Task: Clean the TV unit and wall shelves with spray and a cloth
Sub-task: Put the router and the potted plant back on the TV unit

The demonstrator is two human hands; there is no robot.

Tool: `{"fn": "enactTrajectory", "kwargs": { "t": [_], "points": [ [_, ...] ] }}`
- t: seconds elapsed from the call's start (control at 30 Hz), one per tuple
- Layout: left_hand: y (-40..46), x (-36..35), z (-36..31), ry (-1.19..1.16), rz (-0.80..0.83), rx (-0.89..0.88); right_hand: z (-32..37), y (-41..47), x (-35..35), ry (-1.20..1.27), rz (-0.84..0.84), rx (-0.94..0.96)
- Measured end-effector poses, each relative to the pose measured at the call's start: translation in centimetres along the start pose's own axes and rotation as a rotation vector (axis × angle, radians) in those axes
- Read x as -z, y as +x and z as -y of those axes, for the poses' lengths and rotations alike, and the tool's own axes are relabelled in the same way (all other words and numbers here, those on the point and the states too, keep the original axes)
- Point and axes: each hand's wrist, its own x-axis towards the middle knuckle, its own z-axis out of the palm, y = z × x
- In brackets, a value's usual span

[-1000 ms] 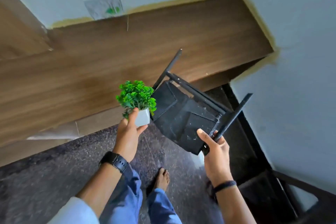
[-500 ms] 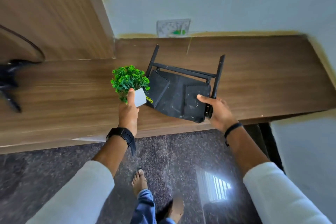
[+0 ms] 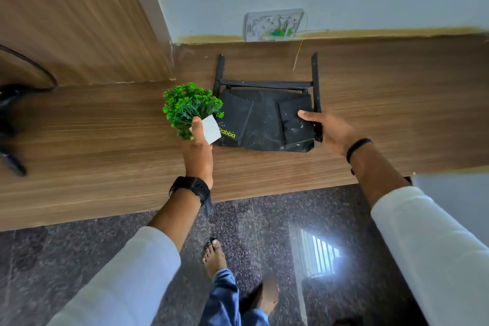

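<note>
My left hand (image 3: 198,151) grips a small white pot (image 3: 211,130) with a green artificial plant (image 3: 189,106), held just above the wooden TV unit top (image 3: 105,145). My right hand (image 3: 330,128) holds the right edge of a black router (image 3: 264,119) with folded antennas, thumb on its top face. The router lies flat on the unit near the wall, right beside the plant. No spray bottle or cloth is in view.
A tall wooden panel (image 3: 79,21) rises at the back left. A black cable and dark object (image 3: 10,103) sit at the far left of the unit. A wall socket plate (image 3: 274,24) is behind the router. Dark granite floor (image 3: 291,246) and my feet lie below.
Both hands carried the plant and router from above the floor over to the unit. The router went from tilted in the air to lying flat on the wooden top.
</note>
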Motion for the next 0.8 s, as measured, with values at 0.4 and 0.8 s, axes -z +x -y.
{"fn": "enactTrajectory", "kwargs": {
  "t": [0.4,0.8],
  "points": [
    [-1.9,-0.3,2.2,0.072,-0.03,-0.132,-2.2,2.3,-0.3,-0.462,-0.428,0.075],
    [-2.5,0.1,1.3,0.148,-0.014,-0.109,-2.2,-0.4,-2.6,-0.796,-0.498,0.12]
  ]
}}
